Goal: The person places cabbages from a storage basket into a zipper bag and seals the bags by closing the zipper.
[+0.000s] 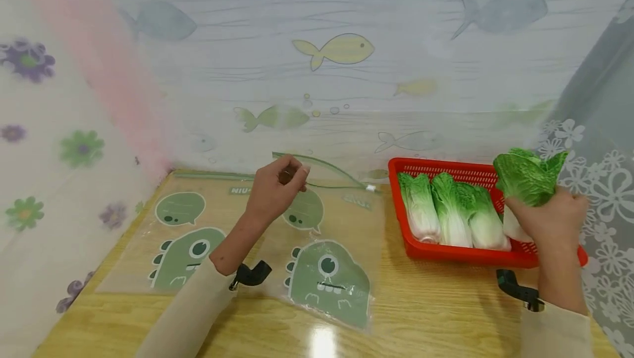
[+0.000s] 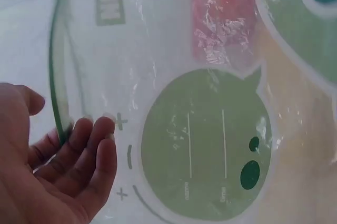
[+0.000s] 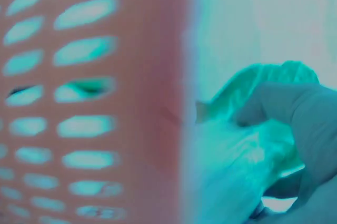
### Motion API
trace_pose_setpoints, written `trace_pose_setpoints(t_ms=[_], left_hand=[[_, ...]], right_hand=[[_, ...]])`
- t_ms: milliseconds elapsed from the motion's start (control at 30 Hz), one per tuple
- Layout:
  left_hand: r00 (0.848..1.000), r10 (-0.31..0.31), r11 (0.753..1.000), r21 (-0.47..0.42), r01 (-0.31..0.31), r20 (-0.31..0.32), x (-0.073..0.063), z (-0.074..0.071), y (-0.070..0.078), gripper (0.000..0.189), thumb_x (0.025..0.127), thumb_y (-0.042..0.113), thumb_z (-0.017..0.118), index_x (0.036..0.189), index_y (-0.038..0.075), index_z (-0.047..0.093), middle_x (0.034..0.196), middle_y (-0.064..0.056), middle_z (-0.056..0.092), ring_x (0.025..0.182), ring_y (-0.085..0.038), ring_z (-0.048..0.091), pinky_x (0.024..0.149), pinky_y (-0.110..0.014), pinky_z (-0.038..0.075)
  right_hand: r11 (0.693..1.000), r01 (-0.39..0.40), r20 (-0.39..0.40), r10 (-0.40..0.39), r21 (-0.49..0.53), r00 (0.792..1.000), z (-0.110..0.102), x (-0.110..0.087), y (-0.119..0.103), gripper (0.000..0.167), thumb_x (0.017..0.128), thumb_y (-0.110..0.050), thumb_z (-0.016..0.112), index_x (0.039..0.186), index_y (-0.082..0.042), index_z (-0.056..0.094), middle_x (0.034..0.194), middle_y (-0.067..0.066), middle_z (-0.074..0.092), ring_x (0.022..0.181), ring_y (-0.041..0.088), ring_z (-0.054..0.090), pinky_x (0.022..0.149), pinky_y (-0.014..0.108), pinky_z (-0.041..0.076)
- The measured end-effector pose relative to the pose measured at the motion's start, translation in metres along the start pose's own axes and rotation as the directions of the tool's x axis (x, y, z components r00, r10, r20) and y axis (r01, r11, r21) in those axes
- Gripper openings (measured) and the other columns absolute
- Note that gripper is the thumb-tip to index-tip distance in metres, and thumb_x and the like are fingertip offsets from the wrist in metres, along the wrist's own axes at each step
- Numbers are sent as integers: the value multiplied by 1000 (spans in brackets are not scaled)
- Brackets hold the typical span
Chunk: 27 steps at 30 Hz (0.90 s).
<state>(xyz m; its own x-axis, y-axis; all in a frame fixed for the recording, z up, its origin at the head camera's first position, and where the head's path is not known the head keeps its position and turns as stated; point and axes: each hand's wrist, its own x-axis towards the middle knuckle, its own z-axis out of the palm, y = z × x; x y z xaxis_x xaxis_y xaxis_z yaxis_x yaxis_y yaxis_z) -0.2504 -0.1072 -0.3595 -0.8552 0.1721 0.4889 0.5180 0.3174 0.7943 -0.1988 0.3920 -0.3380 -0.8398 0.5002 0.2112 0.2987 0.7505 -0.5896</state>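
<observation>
My left hand [image 1: 277, 187] is at the mouth of a clear zip bag [image 1: 329, 278] printed with a green dinosaur. In the left wrist view its fingers [image 2: 79, 169] curl loosely at the end of the green zip strip [image 2: 55, 71], thumb apart from them. The bag's two top edges stand apart, meeting at a white slider [image 1: 370, 188]. My right hand [image 1: 557, 220] grips a small napa cabbage [image 1: 529, 176], leafy end up, over the right end of a red basket [image 1: 475, 257]. More napa cabbages [image 1: 453, 209] lie side by side in the basket.
A second zip bag [image 1: 134, 261] lies flat on the wooden table [image 1: 436, 314], left of the first and partly behind my left forearm. Behind the table hangs a pale curtain [image 1: 436, 121] with fish prints. A lace-flowered grey curtain [image 1: 611, 209] borders the right side.
</observation>
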Motion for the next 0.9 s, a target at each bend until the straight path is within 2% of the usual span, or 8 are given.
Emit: trace_pose_setpoints(t_ms=[200,233,333,433,467,533,700,900], left_hand=[[988,-81,973,-205,108,135,-9,-5,27,12,101,4,68,110,8,61,107,-11,59,66,-28,67,62,-33,55],[983,-82,969,-216,117,163,-11,-5,31,16,100,2,66,114,8,61,111,-12,57,67,-25,65,62,-34,56],[975,-61,969,-224,110,214,-16,-4,41,29,99,-3,62,125,10,61,114,-13,55,72,-22,65,60,-37,60],[972,-26,984,-168,66,231,-20,-8,53,39,99,-3,58,132,17,66,114,-10,55,65,-20,59,53,-34,53],[973,-15,989,-141,49,232,-21,-10,56,42,100,-3,56,133,20,68,112,-8,54,60,-20,54,51,-32,49],[972,5,997,-74,13,236,-21,-13,65,46,100,-2,53,131,27,73,106,-4,53,59,-19,42,51,-32,40],[959,24,997,59,-43,283,-17,-9,82,53,97,-1,52,128,33,78,94,-2,51,66,-19,31,58,-33,33],[928,-6,1000,5,4,372,-18,9,92,57,94,-3,56,142,28,57,111,-1,57,55,-14,42,53,-30,42]], right_hand=[[951,-4,143,-43,308,989,-11,-14,-18,79,102,-43,68,166,-14,32,146,21,47,121,26,50,81,24,48],[905,8,175,-91,426,980,-10,-16,-20,76,104,-39,68,167,-20,30,146,14,49,119,19,53,82,17,50],[642,50,208,-320,765,924,-3,-24,-32,59,110,-18,60,163,-23,34,149,-1,46,122,8,51,88,12,52],[259,-13,162,-567,966,808,8,-36,-52,52,110,1,48,159,-14,37,149,2,49,127,14,57,95,24,57],[185,-30,141,-623,982,769,11,-41,-60,52,111,1,45,160,-13,35,150,4,48,127,16,59,96,28,58],[86,-76,114,-693,993,711,16,-50,-76,51,112,-3,46,161,-13,33,148,7,50,127,20,62,97,34,59],[-67,-214,83,-779,975,622,27,-73,-117,55,112,-22,54,163,-17,32,145,8,52,130,26,61,102,44,58],[-270,-252,-98,-839,929,536,43,-109,-167,53,108,-23,62,154,-3,42,141,16,57,129,33,63,106,48,55]])
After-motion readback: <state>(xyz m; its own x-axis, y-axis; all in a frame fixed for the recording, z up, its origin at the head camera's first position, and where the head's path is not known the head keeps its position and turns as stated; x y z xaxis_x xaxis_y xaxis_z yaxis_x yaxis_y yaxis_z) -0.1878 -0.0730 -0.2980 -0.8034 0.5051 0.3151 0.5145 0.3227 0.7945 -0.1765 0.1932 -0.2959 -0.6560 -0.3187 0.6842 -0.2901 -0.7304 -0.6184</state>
